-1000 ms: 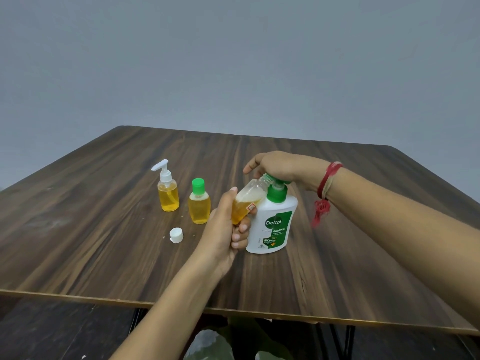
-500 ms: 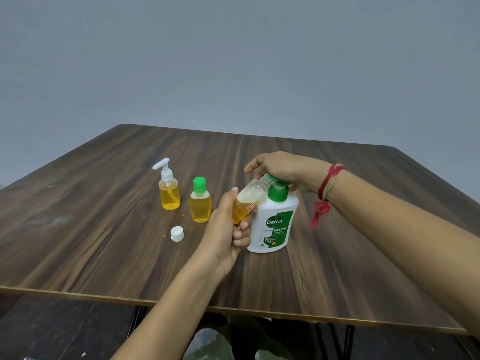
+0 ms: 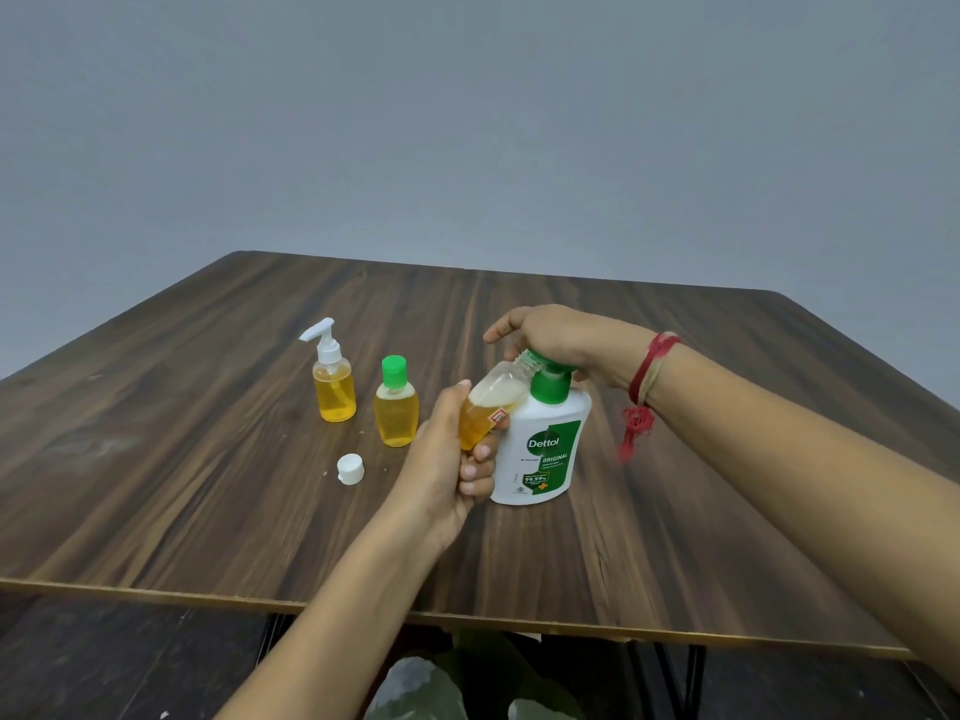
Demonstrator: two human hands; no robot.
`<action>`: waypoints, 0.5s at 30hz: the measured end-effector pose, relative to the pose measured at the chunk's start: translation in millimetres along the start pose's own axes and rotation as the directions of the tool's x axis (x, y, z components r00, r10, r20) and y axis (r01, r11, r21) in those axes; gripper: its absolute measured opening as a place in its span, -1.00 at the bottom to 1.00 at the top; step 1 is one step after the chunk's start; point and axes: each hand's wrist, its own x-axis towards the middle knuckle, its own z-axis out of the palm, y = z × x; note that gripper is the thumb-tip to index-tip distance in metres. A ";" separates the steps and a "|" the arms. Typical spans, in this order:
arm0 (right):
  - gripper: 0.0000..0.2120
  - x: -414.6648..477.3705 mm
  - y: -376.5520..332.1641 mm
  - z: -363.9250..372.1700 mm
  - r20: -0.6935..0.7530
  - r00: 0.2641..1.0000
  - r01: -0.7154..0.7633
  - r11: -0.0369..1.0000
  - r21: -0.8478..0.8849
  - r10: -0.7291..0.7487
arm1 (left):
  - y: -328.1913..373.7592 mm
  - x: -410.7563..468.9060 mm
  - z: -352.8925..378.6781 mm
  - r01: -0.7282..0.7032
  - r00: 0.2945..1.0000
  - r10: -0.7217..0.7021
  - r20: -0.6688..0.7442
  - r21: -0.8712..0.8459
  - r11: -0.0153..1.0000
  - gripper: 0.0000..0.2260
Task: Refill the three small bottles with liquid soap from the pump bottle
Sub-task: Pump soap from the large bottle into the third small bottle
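Past the near edge of the wooden surface (image 3: 208,485), the left grip (image 3: 447,459) is curled round the lower half of an uncapped small bottle (image 3: 491,402), thumb on one side and fingers wrapped round the other. This bottle is held off the surface and tilted, with its threaded open neck pointing up toward the pump spout; orange liquid fills its lower part and the upper part looks clear. Left of that grip, a loose white cap (image 3: 350,468) lies on the surface. Just beside the grip's fingers, about midway between the left and right edges, the white Dettol pump bottle (image 3: 540,449) stands upright. The right grip (image 3: 561,340) rests on top of its green pump head with fingers relaxed and reaching forward, clasping nothing; a red thread (image 3: 647,376) circles that wrist. Further toward the far edge and to the left stand a green-capped small bottle (image 3: 396,407) and a white-pump small bottle (image 3: 334,381), both upright and holding orange liquid.
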 end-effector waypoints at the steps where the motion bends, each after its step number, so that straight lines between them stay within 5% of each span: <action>1: -0.56 -0.7 -1.1 -1.2 0.000 1.000 0.003 1.000 -0.019 -0.003 | 1.1 -0.3 0.4 0.004 1.000 -0.004 0.004 0.005 1.000 -0.59; 15: -0.60 2.2 -2.2 1.0 0.011 0.999 0.044 0.997 -0.057 -0.043 | 6.1 -6.0 0.1 0.003 1.000 -0.002 -0.016 0.066 0.998 -0.57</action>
